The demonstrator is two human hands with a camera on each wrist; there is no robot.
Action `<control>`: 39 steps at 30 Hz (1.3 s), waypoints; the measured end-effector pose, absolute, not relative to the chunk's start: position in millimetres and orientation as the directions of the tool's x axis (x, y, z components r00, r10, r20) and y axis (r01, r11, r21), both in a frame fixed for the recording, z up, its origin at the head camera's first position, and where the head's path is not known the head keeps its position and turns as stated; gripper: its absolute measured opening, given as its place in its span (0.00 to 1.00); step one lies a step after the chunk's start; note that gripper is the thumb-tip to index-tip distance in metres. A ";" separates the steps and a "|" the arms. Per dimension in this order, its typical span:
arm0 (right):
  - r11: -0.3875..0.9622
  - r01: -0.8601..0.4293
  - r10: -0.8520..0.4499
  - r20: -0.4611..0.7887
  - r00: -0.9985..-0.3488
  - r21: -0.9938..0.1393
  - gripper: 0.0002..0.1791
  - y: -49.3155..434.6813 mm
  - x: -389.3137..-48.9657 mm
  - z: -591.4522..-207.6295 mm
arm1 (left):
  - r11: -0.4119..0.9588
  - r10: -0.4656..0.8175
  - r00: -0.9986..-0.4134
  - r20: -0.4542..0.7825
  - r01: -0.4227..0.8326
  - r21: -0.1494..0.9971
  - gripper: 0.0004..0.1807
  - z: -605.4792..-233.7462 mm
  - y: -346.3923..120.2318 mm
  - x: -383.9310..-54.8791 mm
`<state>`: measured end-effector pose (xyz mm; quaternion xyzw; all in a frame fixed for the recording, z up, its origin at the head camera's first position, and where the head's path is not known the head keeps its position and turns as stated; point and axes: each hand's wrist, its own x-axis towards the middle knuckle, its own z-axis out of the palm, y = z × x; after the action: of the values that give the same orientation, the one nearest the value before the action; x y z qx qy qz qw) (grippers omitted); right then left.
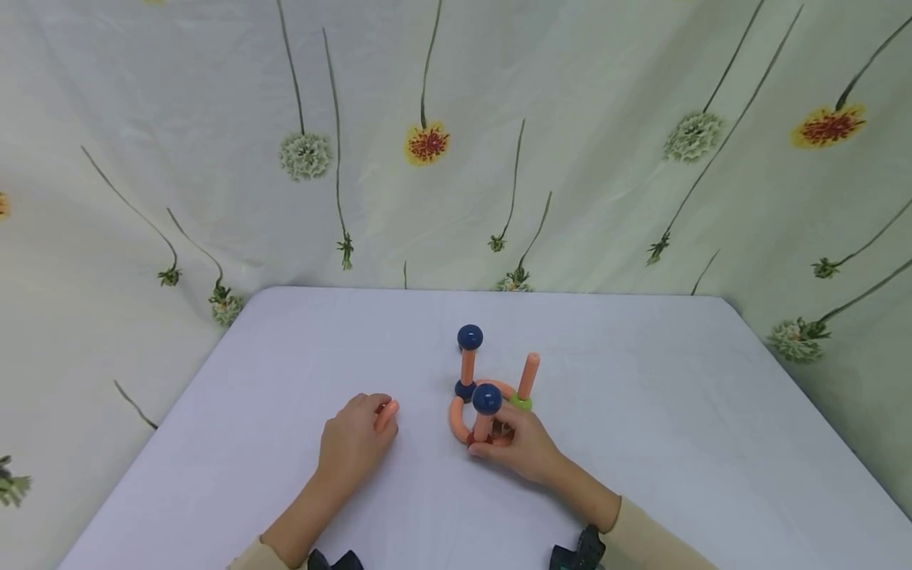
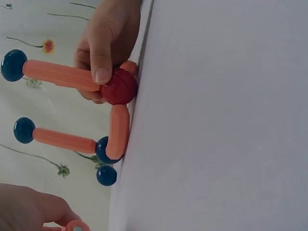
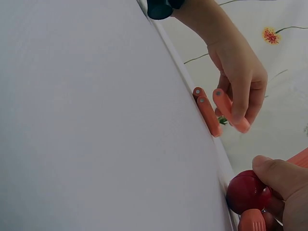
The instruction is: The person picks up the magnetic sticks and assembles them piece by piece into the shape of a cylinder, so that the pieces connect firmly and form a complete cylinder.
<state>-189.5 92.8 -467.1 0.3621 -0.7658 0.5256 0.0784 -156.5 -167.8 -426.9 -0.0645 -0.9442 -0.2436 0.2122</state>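
Note:
My left hand (image 1: 356, 435) hovers left of a small magnetic stick-and-ball frame and pinches an orange magnetic stick (image 3: 231, 109) between thumb and fingers. With my right hand (image 1: 527, 447) I grip the frame's near corner: the thumb presses on a red ball (image 2: 119, 86) at the foot of an upright orange stick (image 2: 60, 75), which a blue ball (image 1: 488, 398) caps. Curved orange pieces (image 1: 457, 419) join the corners low down. A second upright stick (image 1: 467, 367) stands between two blue balls at the back. My right fingers are partly hidden behind the frame.
At the frame's right, a bare-topped orange stick (image 1: 530, 376) leans slightly on a green ball (image 1: 522, 402). Two more orange sticks (image 3: 209, 116) lie on the white table (image 1: 641, 380) below my left hand. A flowered cloth (image 1: 570, 142) hangs behind the table.

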 end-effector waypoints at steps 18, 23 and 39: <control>0.178 -0.636 -0.480 0.499 -0.722 -0.751 0.12 91.9 -189.5 -467.2 | 0.580 -0.049 -0.997 0.053 0.014 0.814 0.15 -373.6 -138.9 -173.8; 0.211 -0.604 -0.477 0.458 -0.750 -0.769 0.13 91.9 -189.4 -463.5 | 0.563 -0.031 -0.997 0.069 0.040 0.826 0.16 -362.4 -127.2 -178.2; 0.250 -0.576 -0.466 0.425 -0.776 -0.778 0.14 92.6 -190.4 -464.6 | 0.534 -0.031 -0.983 0.183 0.139 0.834 0.16 -350.4 -108.4 -196.4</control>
<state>-190.4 92.6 -464.6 0.3304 -0.7887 0.5157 0.0531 -196.4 -108.4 -350.4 -0.0309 -0.8712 -0.4819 0.0879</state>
